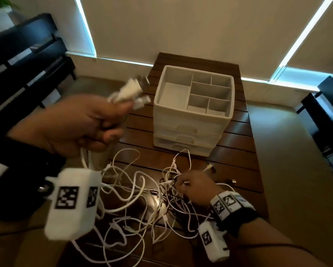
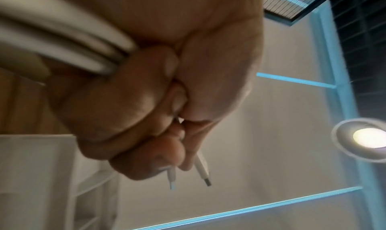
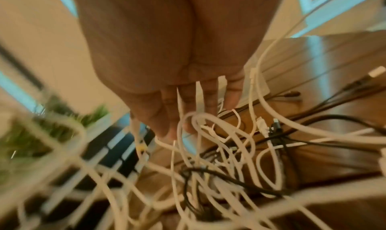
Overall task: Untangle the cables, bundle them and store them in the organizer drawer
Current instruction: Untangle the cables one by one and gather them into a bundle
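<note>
Left hand fisted round white cables, plugs toward organizer; right hand fingers among tangle, grip unclear.

Dark bench, ceiling lamp, perhaps a blurred plant.

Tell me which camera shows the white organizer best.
The head view: the white organizer sits whole on the wooden table, top tray and drawer fronts visible. The left wrist view catches only a blurred white edge, probably the organizer; the right wrist view shows none.
</note>
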